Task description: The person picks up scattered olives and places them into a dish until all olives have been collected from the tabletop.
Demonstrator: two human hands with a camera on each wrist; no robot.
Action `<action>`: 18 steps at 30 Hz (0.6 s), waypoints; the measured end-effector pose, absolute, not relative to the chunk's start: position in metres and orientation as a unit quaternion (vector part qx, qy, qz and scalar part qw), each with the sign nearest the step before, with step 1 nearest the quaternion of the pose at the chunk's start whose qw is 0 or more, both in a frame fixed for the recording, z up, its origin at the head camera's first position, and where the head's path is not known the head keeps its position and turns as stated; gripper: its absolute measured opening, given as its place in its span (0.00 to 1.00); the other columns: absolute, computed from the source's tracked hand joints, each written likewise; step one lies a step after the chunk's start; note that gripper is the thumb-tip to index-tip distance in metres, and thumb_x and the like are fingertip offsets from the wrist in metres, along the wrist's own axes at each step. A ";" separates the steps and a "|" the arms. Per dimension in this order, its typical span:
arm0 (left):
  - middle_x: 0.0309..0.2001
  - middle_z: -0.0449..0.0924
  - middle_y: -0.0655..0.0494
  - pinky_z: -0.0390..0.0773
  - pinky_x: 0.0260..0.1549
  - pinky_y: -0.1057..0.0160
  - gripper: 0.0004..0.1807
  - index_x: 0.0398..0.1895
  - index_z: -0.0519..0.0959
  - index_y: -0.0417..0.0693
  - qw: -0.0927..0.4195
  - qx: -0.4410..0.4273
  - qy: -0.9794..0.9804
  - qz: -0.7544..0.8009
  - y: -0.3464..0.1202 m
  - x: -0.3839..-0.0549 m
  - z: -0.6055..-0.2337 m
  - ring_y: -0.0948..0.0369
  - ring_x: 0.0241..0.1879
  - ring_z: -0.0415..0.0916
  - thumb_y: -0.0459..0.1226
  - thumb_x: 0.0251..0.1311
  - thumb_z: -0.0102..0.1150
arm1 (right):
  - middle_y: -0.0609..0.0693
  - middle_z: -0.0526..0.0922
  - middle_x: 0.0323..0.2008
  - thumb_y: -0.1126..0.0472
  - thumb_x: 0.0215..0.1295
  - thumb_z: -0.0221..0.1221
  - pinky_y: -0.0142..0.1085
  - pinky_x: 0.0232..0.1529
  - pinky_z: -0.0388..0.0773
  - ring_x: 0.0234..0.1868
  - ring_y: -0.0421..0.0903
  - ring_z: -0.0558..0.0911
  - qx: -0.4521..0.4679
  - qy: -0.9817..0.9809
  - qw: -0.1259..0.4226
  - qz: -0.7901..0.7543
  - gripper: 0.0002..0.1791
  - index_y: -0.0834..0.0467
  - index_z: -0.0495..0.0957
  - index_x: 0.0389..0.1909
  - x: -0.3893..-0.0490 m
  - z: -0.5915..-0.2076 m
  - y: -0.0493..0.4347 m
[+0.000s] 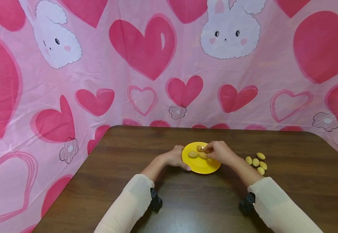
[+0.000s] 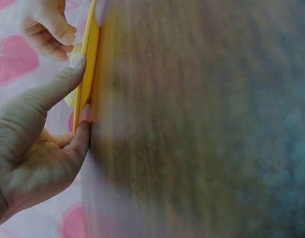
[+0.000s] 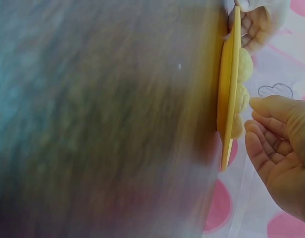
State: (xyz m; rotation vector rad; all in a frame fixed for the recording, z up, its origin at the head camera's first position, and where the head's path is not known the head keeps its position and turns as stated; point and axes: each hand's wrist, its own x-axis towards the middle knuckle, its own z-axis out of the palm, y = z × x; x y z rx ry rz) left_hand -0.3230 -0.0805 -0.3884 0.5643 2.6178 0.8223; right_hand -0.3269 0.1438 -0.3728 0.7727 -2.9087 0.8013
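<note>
A yellow plate (image 1: 201,166) lies on the table with small yellow potatoes on it, among them a potato (image 1: 193,154) on the left side. My left hand (image 1: 175,157) grips the plate's left rim; in the left wrist view its thumb (image 2: 63,82) is over the rim and fingers are below. Above the plate's right side is my right hand (image 1: 219,152), its fingers loosely bent. In the right wrist view its fingertips (image 3: 255,105) are close beside a potato (image 3: 242,98), with nothing visible held between them. The right hand partly covers the plate in the head view.
Several more potatoes (image 1: 255,162) lie in a loose group on the brown wooden table (image 1: 186,200), right of the plate. Behind the table hangs a pink cloth (image 1: 192,68) with hearts and rabbits. Black wrist cameras (image 1: 156,200) sit at both sleeves.
</note>
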 end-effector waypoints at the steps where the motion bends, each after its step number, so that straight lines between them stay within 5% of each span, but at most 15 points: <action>1: 0.54 0.61 0.45 0.64 0.57 0.58 0.49 0.62 0.58 0.36 0.168 0.200 0.921 0.290 -0.080 -0.323 -0.389 0.54 0.51 0.62 0.49 0.41 0.73 | 0.51 0.80 0.28 0.68 0.48 0.67 0.36 0.34 0.78 0.28 0.45 0.75 0.249 -0.933 0.017 0.258 0.10 0.65 0.83 0.34 -0.326 -0.373 0.146; 18: 0.55 0.59 0.45 0.64 0.57 0.58 0.48 0.63 0.57 0.38 0.177 0.193 0.917 0.300 -0.081 -0.323 -0.388 0.55 0.51 0.62 0.48 0.41 0.72 | 0.50 0.78 0.28 0.68 0.51 0.65 0.37 0.31 0.77 0.29 0.45 0.75 0.230 -0.933 0.044 0.274 0.11 0.67 0.80 0.36 -0.316 -0.369 0.187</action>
